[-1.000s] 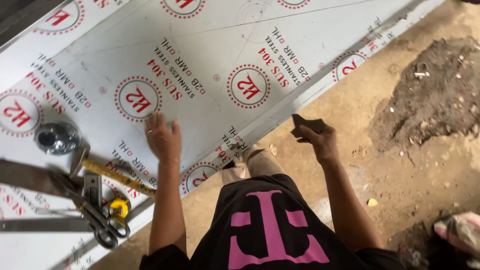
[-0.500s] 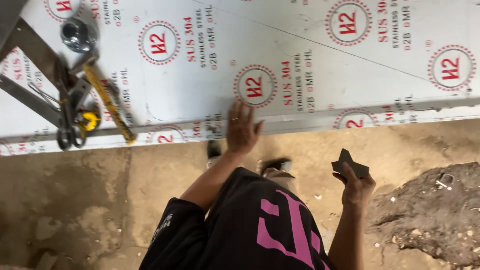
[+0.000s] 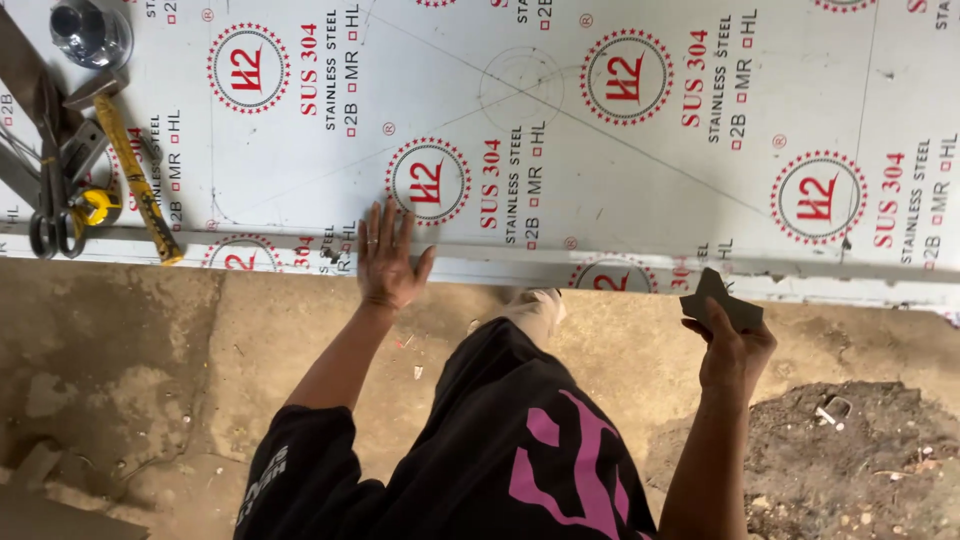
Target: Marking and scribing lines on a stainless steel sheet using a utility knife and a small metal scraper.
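- Left hand (image 3: pixel 388 262) lies flat, fingers spread, on the near edge of the white film-covered steel sheet (image 3: pixel 600 150).
- Right hand (image 3: pixel 735 345) grips a small dark angular piece (image 3: pixel 718 303) (just off the sheet's edge).
- Hammer (image 3: pixel 135 175) and scissors (image 3: pixel 55 205) lie at the sheet's left end.

Hidden and cut-off parts of a head-camera view down onto a film-covered metal sheet.

The metal sheet (image 3: pixel 600 150) runs out of the picture at the top, left and right, so its full extent cannot be told. The left hand (image 3: pixel 385 262) lies flat over the sheet's near edge and covers the edge beneath it. The right hand (image 3: pixel 735 350) closes on a small dark flat piece (image 3: pixel 722 302); its lower part is hidden by the fingers, and what it is cannot be told. At upper left, a shiny round object (image 3: pixel 90 30) is cut by the top edge. Scissors (image 3: pixel 55 215) and grey metal bars (image 3: pixel 25 110) overlap and run off the left edge. The person's feet are mostly hidden by dark clothing.
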